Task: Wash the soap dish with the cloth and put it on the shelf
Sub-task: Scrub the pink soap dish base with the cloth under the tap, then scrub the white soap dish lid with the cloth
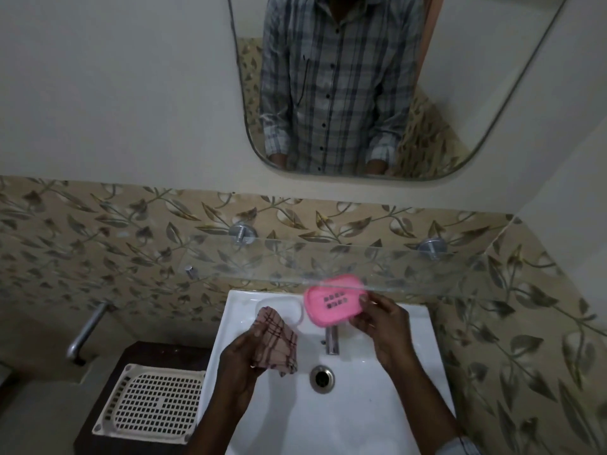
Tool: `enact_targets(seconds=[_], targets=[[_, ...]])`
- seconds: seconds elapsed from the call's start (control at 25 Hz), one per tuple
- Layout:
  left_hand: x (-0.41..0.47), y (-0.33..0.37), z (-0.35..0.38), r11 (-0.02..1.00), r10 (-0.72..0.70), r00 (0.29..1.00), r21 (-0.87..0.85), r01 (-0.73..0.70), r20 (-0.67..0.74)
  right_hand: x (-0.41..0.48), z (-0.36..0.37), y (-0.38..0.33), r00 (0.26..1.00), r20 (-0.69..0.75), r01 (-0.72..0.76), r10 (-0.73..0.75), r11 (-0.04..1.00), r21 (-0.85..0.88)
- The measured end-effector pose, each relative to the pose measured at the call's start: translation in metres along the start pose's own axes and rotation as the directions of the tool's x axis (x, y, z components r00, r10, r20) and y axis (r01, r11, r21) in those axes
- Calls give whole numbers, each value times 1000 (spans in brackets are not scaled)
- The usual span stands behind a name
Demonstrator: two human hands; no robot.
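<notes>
My right hand (382,318) grips a pink oval soap dish (330,302) with small drain holes, held tilted above the tap, at the front edge of the glass shelf (410,264). In my left hand (241,359) is a bunched checked cloth (279,343), pinkish with dark stripes, held over the left part of the white basin (377,405). The cloth and the dish are apart. The glass shelf hangs on two metal brackets on the leaf-patterned tiles.
A chrome tap (331,339) stands at the basin's back, and the drain (322,378) lies below it. A white perforated tray (151,403) rests on a dark stand to the left. A metal pipe (85,330) sticks out of the left wall. A mirror (361,93) hangs above.
</notes>
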State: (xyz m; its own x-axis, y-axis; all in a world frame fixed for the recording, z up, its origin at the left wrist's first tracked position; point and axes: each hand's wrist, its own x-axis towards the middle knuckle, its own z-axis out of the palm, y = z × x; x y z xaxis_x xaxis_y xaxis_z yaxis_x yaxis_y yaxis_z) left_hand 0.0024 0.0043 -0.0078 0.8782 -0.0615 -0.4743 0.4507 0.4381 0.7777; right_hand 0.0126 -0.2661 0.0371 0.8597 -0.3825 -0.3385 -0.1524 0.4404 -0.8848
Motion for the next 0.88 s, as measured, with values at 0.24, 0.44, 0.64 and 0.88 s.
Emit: enact_targets(seconds=[0.24, 0.44, 0.64, 0.88], targets=[[-2, -18, -19, 996, 51, 991, 82, -40, -127, 49, -88, 36, 895, -436, -85, 92, 996, 36], [-9, -25, -29, 994, 51, 991, 106, -38, -127, 73, -86, 57, 874, -478, -153, -88, 885, -441], [-7, -31, -25, 995, 24, 989, 103, -9, -146, 73, -75, 61, 892, -370, -196, -260, 516, -834], [-5, -30, -3, 996, 25, 996, 82, -18, -84, 71, -57, 49, 945, -279, -233, -172, 248, -940]])
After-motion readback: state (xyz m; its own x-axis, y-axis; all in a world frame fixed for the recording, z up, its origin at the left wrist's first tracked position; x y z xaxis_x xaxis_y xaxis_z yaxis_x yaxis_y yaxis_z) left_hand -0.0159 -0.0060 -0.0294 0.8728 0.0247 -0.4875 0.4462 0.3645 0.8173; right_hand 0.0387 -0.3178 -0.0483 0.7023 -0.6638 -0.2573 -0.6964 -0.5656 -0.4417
